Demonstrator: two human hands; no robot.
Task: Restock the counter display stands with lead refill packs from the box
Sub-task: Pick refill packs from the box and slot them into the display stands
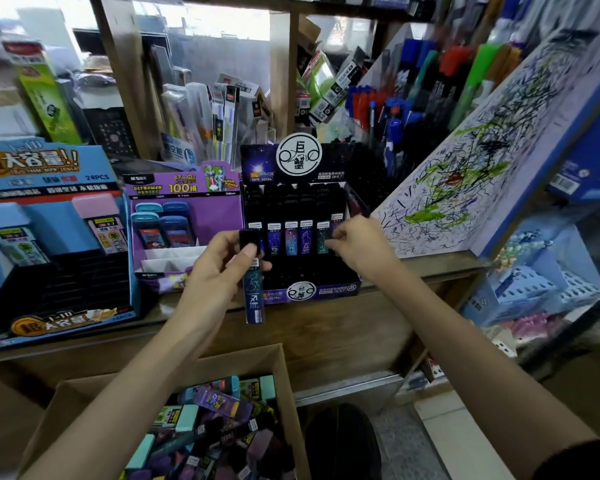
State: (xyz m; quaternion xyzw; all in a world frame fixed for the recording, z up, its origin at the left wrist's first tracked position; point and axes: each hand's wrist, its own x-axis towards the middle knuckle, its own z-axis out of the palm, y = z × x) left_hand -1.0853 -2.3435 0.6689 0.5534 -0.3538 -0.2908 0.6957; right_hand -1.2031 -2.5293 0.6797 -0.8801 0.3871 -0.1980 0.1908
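Left hand (218, 268) pinches a pack (254, 296) upright, mid-frame, just by the left slots of the stand (312, 289). Right hand (357, 244) is curled at its right end, can't tell if it's gripping anything.

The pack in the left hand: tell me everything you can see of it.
A slim dark-blue lead refill pack with a black cap, white label band and pale constellation print; it looks like glossy plastic. It is held nearly upright before the black display stand, over the counter edge. The left hand pinches its upper part, thumb on the front.
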